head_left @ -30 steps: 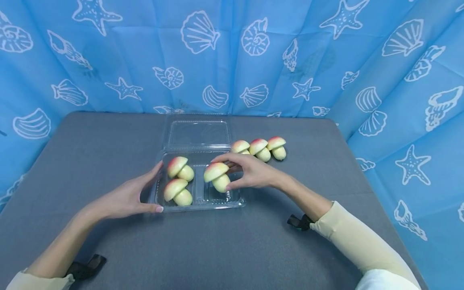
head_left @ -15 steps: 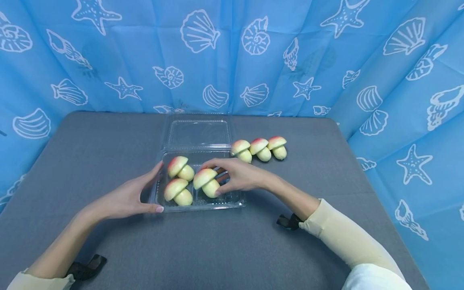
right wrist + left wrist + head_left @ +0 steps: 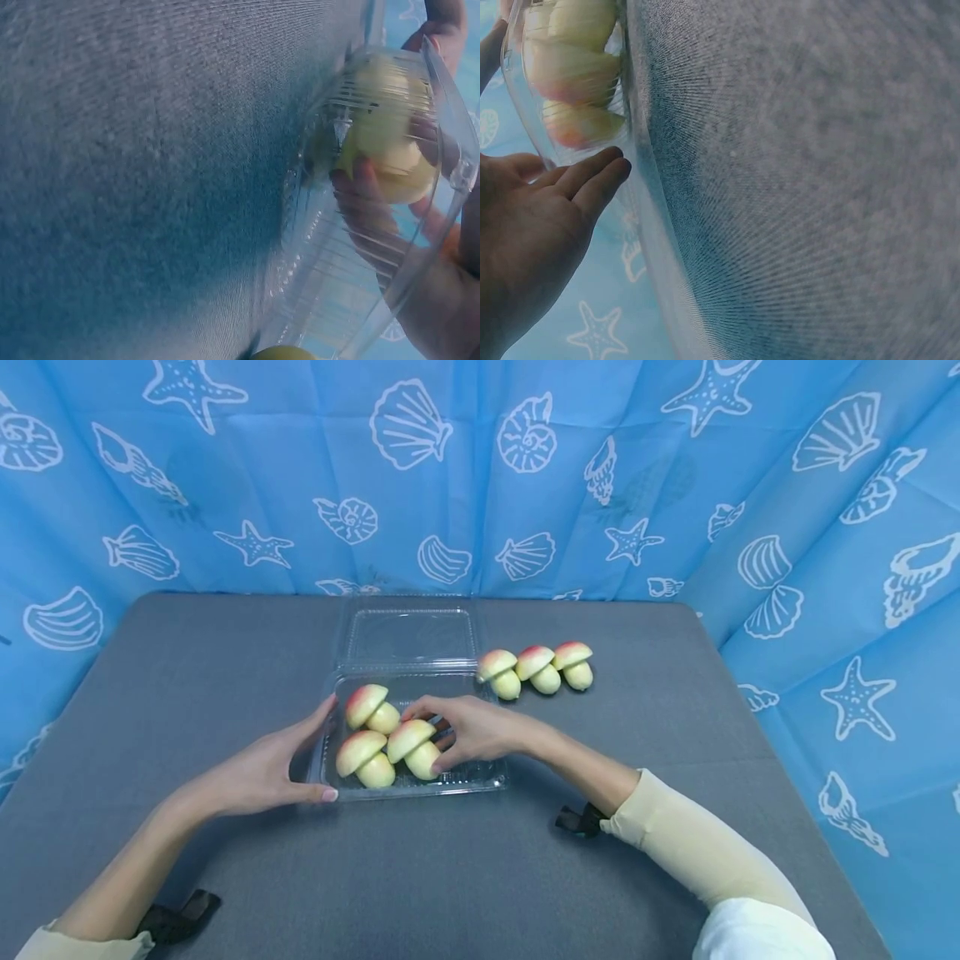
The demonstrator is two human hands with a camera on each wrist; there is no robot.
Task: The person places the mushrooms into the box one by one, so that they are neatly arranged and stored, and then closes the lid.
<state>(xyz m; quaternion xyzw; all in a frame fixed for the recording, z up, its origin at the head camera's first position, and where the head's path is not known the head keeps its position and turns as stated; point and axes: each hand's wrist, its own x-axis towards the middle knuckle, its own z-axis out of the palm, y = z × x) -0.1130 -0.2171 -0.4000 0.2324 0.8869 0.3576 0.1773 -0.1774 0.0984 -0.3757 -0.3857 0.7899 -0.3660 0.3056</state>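
Note:
My right hand [image 3: 483,728] pinches a pale yellow mushroom [image 3: 411,743] with a pink-tinged cap, low inside the clear plastic box [image 3: 457,789]. Two like mushrooms lie in the box's left part, a rear one [image 3: 367,708] and a front one [image 3: 367,760]; the held one's cap is right at the front one. Through the clear wall in the right wrist view, fingers [image 3: 367,202] curl about the held mushroom [image 3: 386,142]. My left hand [image 3: 258,772] touches the box's left side, thumb at the front corner, fingers fairly straight in the left wrist view.
The box's clear lid [image 3: 412,635] lies folded back behind it. Three more mushrooms [image 3: 536,668] lie in a row at the box's back right. Grey cloth covers the table [image 3: 480,877]; a blue shell-print curtain [image 3: 480,477] hangs behind and to the right.
My right hand has moved left and toward me with the mushroom, bringing it down beside the two in the box. The left hand has stayed at the box's side.

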